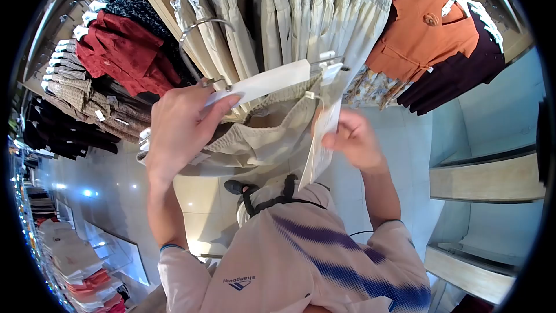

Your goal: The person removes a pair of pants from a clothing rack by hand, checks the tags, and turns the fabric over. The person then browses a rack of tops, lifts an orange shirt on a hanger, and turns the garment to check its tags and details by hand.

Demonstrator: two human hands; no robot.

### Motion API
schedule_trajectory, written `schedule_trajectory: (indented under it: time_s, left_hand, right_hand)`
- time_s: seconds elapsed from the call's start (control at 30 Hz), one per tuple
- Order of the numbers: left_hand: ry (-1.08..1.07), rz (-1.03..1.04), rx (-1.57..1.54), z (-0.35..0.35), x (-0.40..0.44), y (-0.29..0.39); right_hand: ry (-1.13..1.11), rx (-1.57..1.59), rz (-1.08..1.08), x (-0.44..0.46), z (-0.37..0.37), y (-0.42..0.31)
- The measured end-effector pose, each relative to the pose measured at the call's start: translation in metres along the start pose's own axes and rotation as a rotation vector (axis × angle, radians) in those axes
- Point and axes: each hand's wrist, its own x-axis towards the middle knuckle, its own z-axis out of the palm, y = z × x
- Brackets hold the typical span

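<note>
My left hand (180, 130) is closed round the middle of a white clip hanger (272, 86), near the base of its metal hook (194, 26). Light beige trousers (260, 139) with a gathered elastic waistband hang from the hanger's clips, held up in front of my body. In my right hand (353, 139), white paper tags (325, 136) are pinched between thumb and fingers. They dangle by a cord at the right end of the waistband. The print on the tags is too small to read.
Ahead hangs a row of cream trousers (295, 20). Orange tops (425, 14) hang at the right, and a red garment (124, 52) among others at the left. Pale shelves (486, 177) stand on the right. Folded clothes (72, 249) are stacked at lower left.
</note>
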Motion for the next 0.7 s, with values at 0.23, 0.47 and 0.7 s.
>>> schedule_trajectory:
  time_s: [0.23,0.47,0.7]
  left_hand:
    - [0.072,0.048,0.031,0.004,0.001,0.006]
    - [-0.008,-0.082,-0.009,-0.007,-0.004,0.004]
    - [0.009,-0.007,-0.004,-0.002,-0.009,-0.005]
  right_hand:
    - [0.42,0.232,-0.401,0.054,0.037,-0.003]
    - [0.277,-0.206,-0.313,0.057,0.022,-0.011]
    - [-0.025,-0.475,-0.022,0.046,-0.001,-0.037]
